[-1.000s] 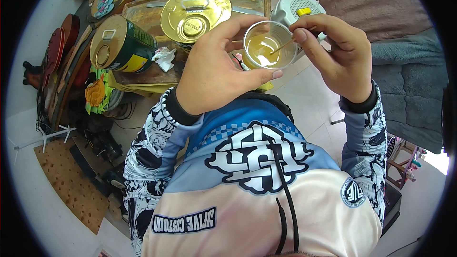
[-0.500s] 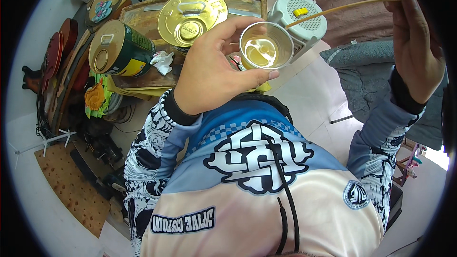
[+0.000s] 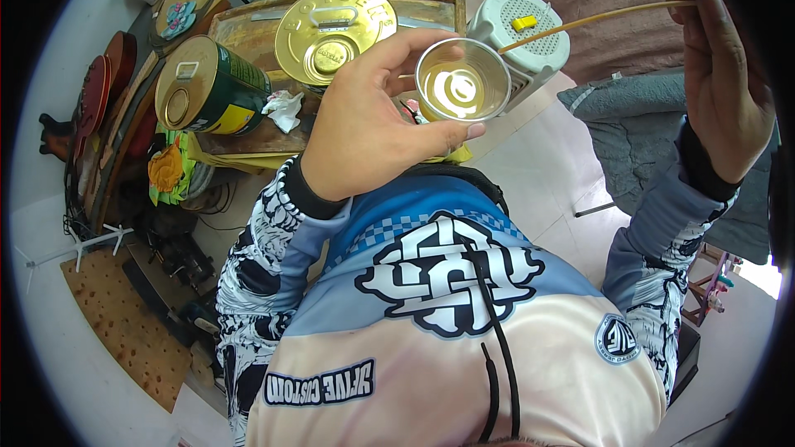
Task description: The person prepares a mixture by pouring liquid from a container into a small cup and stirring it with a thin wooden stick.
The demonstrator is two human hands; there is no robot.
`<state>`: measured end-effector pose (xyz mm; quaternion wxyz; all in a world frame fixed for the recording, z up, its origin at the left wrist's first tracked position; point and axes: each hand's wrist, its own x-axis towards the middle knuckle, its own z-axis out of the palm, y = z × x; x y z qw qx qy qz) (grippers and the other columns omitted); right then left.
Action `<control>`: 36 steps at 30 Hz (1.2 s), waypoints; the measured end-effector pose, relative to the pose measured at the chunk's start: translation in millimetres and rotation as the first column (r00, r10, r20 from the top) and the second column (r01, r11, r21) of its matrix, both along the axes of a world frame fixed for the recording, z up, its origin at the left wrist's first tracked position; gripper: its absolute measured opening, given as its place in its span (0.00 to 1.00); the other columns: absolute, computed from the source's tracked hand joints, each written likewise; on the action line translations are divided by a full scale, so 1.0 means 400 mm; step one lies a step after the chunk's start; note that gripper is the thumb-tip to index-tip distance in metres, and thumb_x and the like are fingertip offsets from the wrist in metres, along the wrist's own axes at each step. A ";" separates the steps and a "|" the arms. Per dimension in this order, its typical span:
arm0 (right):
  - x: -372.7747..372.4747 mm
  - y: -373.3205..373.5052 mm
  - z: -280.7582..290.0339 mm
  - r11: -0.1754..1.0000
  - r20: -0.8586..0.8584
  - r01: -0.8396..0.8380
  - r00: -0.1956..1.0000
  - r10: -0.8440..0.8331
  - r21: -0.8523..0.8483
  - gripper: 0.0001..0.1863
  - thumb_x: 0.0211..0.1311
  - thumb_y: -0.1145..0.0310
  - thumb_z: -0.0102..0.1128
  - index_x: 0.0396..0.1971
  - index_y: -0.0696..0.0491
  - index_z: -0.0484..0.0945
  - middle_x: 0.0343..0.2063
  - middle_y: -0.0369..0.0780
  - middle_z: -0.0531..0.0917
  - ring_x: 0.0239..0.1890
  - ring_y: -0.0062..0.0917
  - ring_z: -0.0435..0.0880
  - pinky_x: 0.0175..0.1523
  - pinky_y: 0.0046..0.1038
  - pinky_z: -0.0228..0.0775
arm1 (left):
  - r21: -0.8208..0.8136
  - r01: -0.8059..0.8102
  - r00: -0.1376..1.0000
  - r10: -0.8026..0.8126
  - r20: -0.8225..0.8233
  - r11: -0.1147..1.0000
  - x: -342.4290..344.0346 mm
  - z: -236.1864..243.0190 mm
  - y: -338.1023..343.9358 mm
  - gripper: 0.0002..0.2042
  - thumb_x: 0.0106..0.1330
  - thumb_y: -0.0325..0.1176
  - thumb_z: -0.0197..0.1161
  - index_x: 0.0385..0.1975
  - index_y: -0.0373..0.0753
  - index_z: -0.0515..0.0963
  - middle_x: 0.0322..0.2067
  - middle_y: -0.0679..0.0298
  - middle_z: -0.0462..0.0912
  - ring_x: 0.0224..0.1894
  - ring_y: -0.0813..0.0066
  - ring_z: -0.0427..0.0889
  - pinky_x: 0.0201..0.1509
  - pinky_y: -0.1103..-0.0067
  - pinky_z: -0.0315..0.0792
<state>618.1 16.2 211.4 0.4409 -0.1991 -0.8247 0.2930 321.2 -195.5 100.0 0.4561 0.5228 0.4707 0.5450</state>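
A clear plastic cup [image 3: 502,99] with pale yellow liquid in its bottom is gripped by my left hand [image 3: 364,120], fingers behind and thumb in front. Bright reflections lie on the liquid. At the upper right, my right hand [image 3: 720,83] pinches one end of a long thin wooden stick [image 3: 592,20]. The stick's other end reaches the cup's right rim; whether it touches the rim I cannot tell. A large can with a gold lid [image 3: 310,21] stands just behind my left hand. Left of it is a dark green can [image 3: 228,83] with a metal top.
Both cans stand on a worn wooden table [image 3: 248,29], with a crumpled white tissue [image 3: 283,109] between them. A white perforated appliance [image 3: 538,41] bears a yellow piece [image 3: 523,23]. Grey cloth [image 3: 633,132] lies at the right, guitar-like bodies [image 3: 93,95] at the left.
The reflection on the liquid has shifted into a ring shape. Both hands, the cup and the stick have hardly moved.
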 end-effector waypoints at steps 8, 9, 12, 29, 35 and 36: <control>-0.144 -0.180 -0.090 0.986 0.218 -0.166 0.961 0.169 -0.033 0.11 0.71 0.79 0.58 0.49 0.63 0.82 0.43 0.45 0.87 0.43 0.26 0.86 0.48 0.24 0.78 | 0.009 -0.017 0.998 0.018 -0.055 1.000 -0.003 -0.021 -0.006 0.38 0.53 0.19 0.78 0.65 0.28 0.68 0.59 0.52 0.78 0.64 0.67 0.76 0.71 0.72 0.69; -0.172 -0.215 -0.125 0.972 0.232 -0.229 0.950 0.209 0.060 0.09 0.69 0.81 0.61 0.47 0.63 0.83 0.40 0.43 0.87 0.39 0.23 0.86 0.45 0.23 0.77 | 0.018 -0.026 0.996 0.028 -0.089 0.999 -0.004 -0.032 -0.011 0.38 0.53 0.20 0.78 0.66 0.28 0.67 0.60 0.52 0.78 0.64 0.67 0.76 0.71 0.72 0.69; -0.232 -0.274 -0.202 0.980 0.378 -0.192 0.912 0.156 0.059 0.11 0.58 0.80 0.71 0.41 0.59 0.84 0.34 0.44 0.86 0.36 0.32 0.87 0.39 0.27 0.78 | -0.019 -0.072 0.995 0.070 -0.069 0.997 -0.002 -0.080 -0.028 0.38 0.53 0.20 0.78 0.66 0.28 0.67 0.60 0.53 0.78 0.64 0.67 0.76 0.72 0.72 0.67; -0.356 -0.323 -0.505 0.976 0.460 -0.199 0.861 0.219 -0.092 0.10 0.58 0.78 0.67 0.41 0.58 0.84 0.35 0.46 0.86 0.38 0.44 0.85 0.44 0.38 0.77 | -0.121 -0.231 0.966 0.213 -0.144 0.965 -0.019 -0.449 -0.102 0.36 0.54 0.25 0.77 0.65 0.30 0.69 0.61 0.53 0.77 0.63 0.67 0.78 0.70 0.72 0.70; -0.364 -0.318 -0.571 0.984 0.519 -0.169 0.837 0.174 -0.058 0.10 0.56 0.78 0.67 0.39 0.59 0.83 0.34 0.47 0.86 0.37 0.45 0.84 0.43 0.39 0.77 | -0.112 -0.300 0.945 0.279 -0.170 0.947 -0.011 -0.523 -0.096 0.35 0.54 0.25 0.77 0.64 0.31 0.70 0.60 0.53 0.78 0.62 0.66 0.79 0.69 0.71 0.72; -0.365 -0.316 -0.580 0.980 0.539 -0.189 0.820 0.193 -0.064 0.10 0.56 0.78 0.67 0.39 0.59 0.83 0.34 0.47 0.86 0.37 0.45 0.84 0.43 0.39 0.77 | -0.120 -0.305 0.944 0.284 -0.168 0.945 -0.010 -0.531 -0.097 0.35 0.54 0.25 0.77 0.64 0.32 0.71 0.60 0.53 0.78 0.62 0.66 0.79 0.68 0.71 0.72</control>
